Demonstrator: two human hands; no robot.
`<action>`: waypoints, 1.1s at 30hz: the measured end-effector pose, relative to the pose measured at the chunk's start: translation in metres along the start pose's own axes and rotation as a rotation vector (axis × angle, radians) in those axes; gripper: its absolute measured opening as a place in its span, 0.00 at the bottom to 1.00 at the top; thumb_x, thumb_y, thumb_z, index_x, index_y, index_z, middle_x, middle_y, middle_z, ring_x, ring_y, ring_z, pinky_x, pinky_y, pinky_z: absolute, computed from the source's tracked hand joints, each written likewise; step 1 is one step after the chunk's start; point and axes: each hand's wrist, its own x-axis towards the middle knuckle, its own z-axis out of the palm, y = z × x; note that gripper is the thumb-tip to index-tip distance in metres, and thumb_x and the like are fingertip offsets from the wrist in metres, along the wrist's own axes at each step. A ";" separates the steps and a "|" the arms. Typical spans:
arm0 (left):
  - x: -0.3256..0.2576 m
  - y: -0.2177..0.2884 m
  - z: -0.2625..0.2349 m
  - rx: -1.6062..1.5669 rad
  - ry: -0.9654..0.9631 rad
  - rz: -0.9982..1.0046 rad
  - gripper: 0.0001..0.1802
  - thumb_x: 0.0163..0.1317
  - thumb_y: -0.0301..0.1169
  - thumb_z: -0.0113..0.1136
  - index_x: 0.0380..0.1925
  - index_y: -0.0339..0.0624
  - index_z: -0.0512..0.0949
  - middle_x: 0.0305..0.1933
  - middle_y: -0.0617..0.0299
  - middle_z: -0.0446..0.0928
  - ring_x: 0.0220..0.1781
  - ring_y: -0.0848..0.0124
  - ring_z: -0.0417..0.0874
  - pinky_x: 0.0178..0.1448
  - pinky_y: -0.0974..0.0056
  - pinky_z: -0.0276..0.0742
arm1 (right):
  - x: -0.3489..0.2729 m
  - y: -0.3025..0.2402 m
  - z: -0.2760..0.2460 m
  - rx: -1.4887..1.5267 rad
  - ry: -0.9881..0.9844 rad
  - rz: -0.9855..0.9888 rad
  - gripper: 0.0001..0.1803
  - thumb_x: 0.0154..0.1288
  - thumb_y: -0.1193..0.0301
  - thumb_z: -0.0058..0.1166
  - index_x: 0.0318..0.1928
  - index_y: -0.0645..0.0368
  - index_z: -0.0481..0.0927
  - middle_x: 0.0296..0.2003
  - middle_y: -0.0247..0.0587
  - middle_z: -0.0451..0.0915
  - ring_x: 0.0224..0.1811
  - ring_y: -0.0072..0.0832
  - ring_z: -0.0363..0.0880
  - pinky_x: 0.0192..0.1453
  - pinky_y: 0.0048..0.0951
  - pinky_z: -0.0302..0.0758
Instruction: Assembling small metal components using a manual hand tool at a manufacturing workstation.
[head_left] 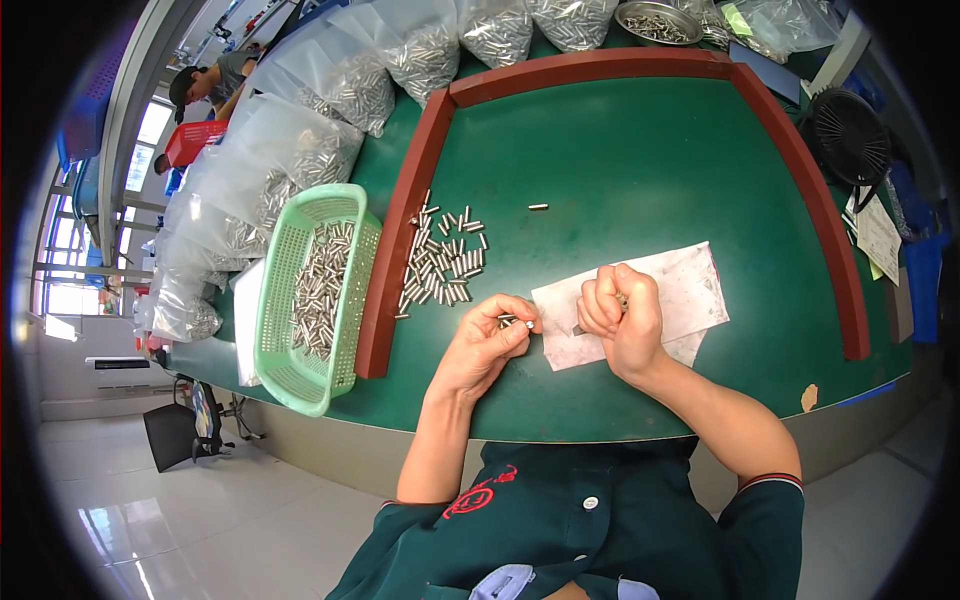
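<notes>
Between the thumb and fingers of my left hand (484,345) are small silvery metal pins (507,321), one with its end showing at the fingertips. My right hand (622,315) is closed in a fist above a stained white cloth (690,290). A bit of something greyish shows at the fist, but its kind is hidden by the fingers. To the left of my left hand lies a loose pile of metal pins (440,262) on the green tabletop (600,160). One single pin (538,207) lies apart, farther off.
A dark red raised border (590,66) frames the work area. Left of it stands a green plastic basket (268,345) with many pins. Clear bags of metal pins (415,55) line the back and left. A metal bowl (660,22) and a black fan (848,135) stand beyond. Another person (215,85) is far left.
</notes>
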 end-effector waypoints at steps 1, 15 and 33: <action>0.001 0.001 0.000 0.000 -0.002 -0.004 0.05 0.56 0.26 0.56 0.32 0.40 0.72 0.31 0.57 0.70 0.19 0.81 0.54 0.22 0.77 0.49 | 0.001 0.000 0.000 0.002 -0.001 -0.003 0.21 0.63 0.65 0.29 0.12 0.56 0.54 0.08 0.31 0.54 0.11 0.17 0.47 0.16 0.21 0.48; 0.073 0.079 -0.009 0.932 0.307 0.278 0.15 0.59 0.38 0.53 0.24 0.36 0.73 0.15 0.70 0.63 0.17 0.81 0.60 0.19 0.72 0.56 | -0.003 -0.002 0.004 -0.037 -0.003 -0.040 0.23 0.65 0.61 0.29 0.12 0.54 0.53 0.08 0.29 0.51 0.10 0.17 0.44 0.15 0.21 0.45; 0.102 0.097 -0.063 2.173 0.395 -0.024 0.08 0.48 0.26 0.54 0.32 0.42 0.74 0.29 0.51 0.77 0.36 0.53 0.78 0.40 0.52 0.72 | -0.001 -0.004 0.003 -0.027 -0.019 -0.038 0.21 0.63 0.66 0.29 0.12 0.55 0.53 0.07 0.30 0.52 0.10 0.16 0.44 0.15 0.21 0.45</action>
